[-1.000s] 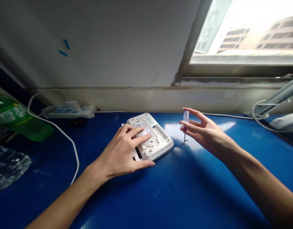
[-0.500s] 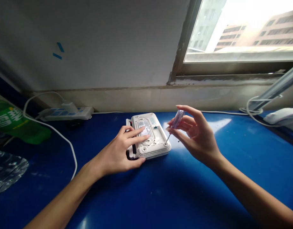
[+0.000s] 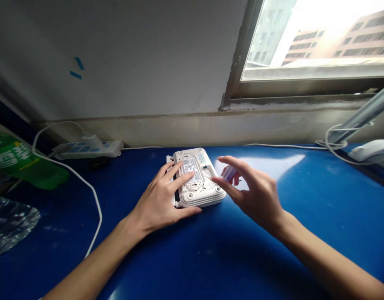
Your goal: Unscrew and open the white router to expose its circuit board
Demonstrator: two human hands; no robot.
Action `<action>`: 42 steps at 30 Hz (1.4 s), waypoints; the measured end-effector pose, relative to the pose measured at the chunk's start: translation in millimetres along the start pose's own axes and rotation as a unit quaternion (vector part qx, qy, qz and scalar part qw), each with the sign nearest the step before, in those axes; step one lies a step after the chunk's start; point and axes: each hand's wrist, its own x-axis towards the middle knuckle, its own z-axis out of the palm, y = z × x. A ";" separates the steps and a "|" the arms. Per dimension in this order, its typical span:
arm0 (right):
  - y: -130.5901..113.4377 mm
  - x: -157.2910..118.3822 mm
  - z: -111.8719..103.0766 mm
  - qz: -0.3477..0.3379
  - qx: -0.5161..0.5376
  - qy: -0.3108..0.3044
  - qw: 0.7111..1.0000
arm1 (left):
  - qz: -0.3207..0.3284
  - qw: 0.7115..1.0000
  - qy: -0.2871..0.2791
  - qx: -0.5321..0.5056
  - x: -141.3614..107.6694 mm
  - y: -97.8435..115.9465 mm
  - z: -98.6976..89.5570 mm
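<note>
Device, white and vented, lies at six o'clock beneath my left hand, fingers spread, while my right hand pinches a clear-handled tool (tip hidden) by its four-o'clock corner, apparently seating it, so next I'd need steady, straight pressure.

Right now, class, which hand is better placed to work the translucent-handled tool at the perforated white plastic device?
Probably the right hand: it holds the translucent-handled tool near the right edge of the perforated white plastic device. The left hand lies spread across that device, apparently steadying it.
</note>
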 end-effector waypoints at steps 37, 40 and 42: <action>-8.5 61.4 -38.1 0.006 -0.078 -0.366 0.927 | 0.029 0.997 -0.050 -0.049 3.7 -13.9 2.2; -10.5 63.9 -31.1 0.019 -0.120 -0.369 0.921 | 0.026 0.997 -0.056 -0.044 3.7 -13.0 1.2; -7.9 63.6 -30.1 0.019 -0.095 -0.377 0.921 | 0.023 0.997 -0.060 -0.041 3.8 -12.3 0.1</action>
